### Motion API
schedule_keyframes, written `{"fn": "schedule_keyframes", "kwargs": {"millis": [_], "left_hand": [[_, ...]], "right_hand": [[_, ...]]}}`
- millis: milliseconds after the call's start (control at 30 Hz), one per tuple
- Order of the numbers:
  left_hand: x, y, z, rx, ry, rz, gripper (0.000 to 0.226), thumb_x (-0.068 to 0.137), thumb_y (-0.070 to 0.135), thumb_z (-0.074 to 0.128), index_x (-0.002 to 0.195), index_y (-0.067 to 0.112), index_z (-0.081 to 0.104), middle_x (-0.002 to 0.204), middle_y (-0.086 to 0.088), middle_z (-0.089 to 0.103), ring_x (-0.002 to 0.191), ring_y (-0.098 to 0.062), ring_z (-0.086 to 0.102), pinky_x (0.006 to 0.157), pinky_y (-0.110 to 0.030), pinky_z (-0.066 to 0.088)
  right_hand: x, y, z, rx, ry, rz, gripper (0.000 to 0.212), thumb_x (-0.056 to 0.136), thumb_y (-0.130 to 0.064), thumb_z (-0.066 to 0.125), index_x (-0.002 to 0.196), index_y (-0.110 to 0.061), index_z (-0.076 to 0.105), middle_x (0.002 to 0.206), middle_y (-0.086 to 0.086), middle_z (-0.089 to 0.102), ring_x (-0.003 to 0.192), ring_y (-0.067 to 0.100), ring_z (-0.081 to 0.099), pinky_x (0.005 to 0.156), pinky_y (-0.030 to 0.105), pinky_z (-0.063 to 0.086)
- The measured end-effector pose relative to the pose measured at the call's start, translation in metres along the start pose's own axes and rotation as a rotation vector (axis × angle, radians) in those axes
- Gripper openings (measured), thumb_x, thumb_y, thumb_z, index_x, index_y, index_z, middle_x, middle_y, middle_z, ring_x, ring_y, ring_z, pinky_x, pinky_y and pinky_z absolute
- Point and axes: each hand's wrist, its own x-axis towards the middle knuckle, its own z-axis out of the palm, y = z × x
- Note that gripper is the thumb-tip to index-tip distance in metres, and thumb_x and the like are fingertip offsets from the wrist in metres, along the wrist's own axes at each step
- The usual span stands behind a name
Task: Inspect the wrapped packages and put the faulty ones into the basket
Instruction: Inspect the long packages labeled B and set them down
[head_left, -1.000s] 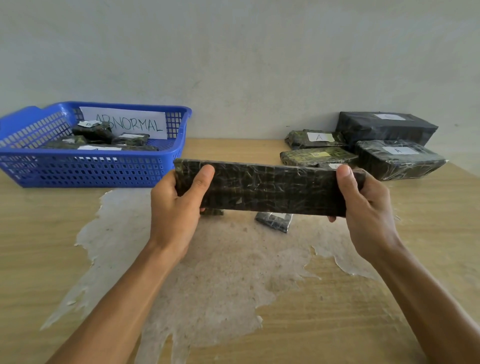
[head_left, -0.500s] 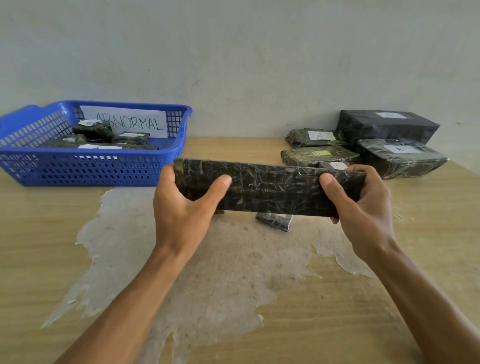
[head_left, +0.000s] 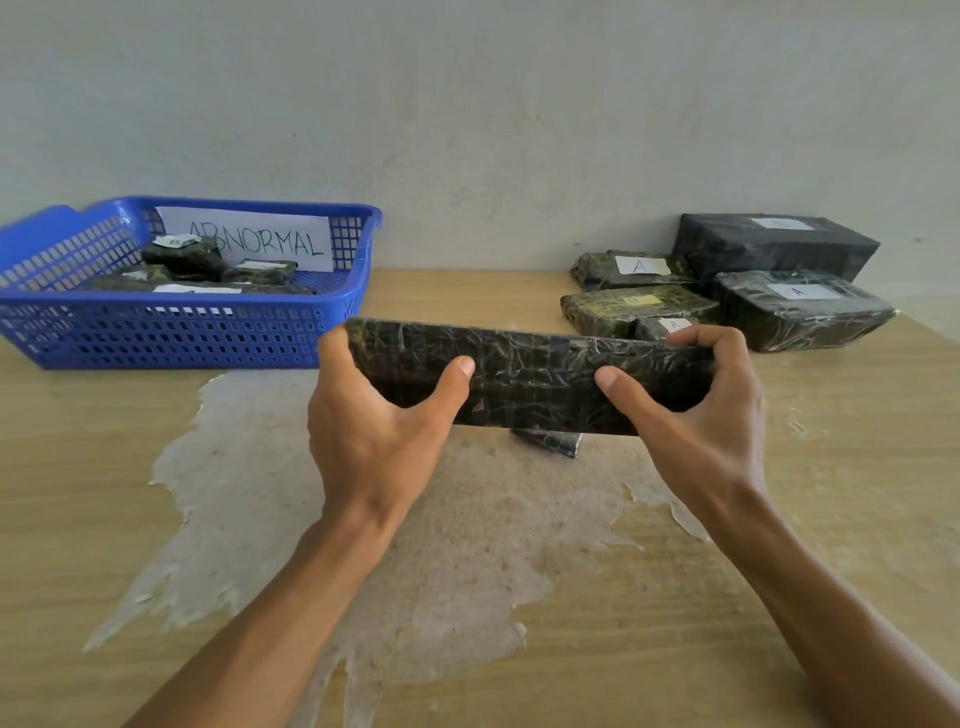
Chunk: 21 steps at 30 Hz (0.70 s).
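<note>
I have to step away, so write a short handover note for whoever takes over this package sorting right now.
Left hand and right hand both grip the long wrapped package, held above the table mid-inspection.
Blue basket marked ABNORMAL, far left, already holds several packages.
Labelled stack sits far right; one small package lies under the held one.
Left: judge the held package, then check the others.

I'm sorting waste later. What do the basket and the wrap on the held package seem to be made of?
The blue basket looks like moulded plastic: uniform colour, perforated grid walls. The long package, held in both hands, seems wrapped in clear plastic film over a dark patterned layer: glossy, wrinkled highlights. Its contents are hidden.
</note>
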Motion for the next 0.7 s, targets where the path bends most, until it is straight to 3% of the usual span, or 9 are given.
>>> {"fn": "schedule_keyframes", "kwargs": {"millis": [200, 333, 500, 700], "left_hand": [[-0.004, 0.001, 0.000, 0.121, -0.006, 0.028, 0.101, 0.047, 0.069, 0.083, 0.125, 0.017, 0.046, 0.113, 0.003, 0.063, 0.102, -0.020, 0.062, 0.090, -0.048, 0.054], [-0.006, 0.003, 0.002, 0.114, -0.003, 0.027, 0.097, 0.052, 0.060, 0.090, 0.127, 0.018, 0.044, 0.113, 0.004, 0.060, 0.101, -0.018, 0.060, 0.092, -0.047, 0.053], [-0.009, 0.003, 0.004, 0.121, -0.011, 0.054, 0.100, 0.052, 0.058, 0.091, 0.128, 0.014, 0.043, 0.114, 0.000, 0.060, 0.105, -0.021, 0.060, 0.092, -0.048, 0.053], [-0.018, 0.009, 0.008, 0.142, -0.008, 0.112, 0.103, 0.051, 0.055, 0.092, 0.129, 0.010, 0.043, 0.116, 0.000, 0.060, 0.104, -0.020, 0.060, 0.090, -0.046, 0.053]], "right_hand": [[-0.002, -0.001, 0.002, -0.044, 0.003, 0.008, 0.053, 0.073, -0.042, 0.087, 0.108, -0.028, 0.050, 0.094, -0.010, 0.056, 0.086, 0.015, 0.056, 0.077, 0.041, 0.052], [-0.002, 0.002, 0.002, -0.087, -0.001, -0.005, 0.054, 0.073, -0.050, 0.084, 0.111, -0.031, 0.050, 0.103, -0.008, 0.055, 0.094, 0.015, 0.056, 0.085, 0.044, 0.052], [-0.002, -0.002, 0.002, -0.107, 0.014, 0.074, 0.055, 0.073, -0.066, 0.076, 0.105, -0.027, 0.055, 0.112, -0.005, 0.048, 0.090, -0.005, 0.047, 0.073, 0.019, 0.038], [-0.001, -0.006, 0.001, -0.219, 0.040, 0.168, 0.068, 0.061, -0.073, 0.077, 0.104, -0.024, 0.055, 0.113, -0.001, 0.043, 0.083, -0.001, 0.045, 0.073, 0.029, 0.039]]}}
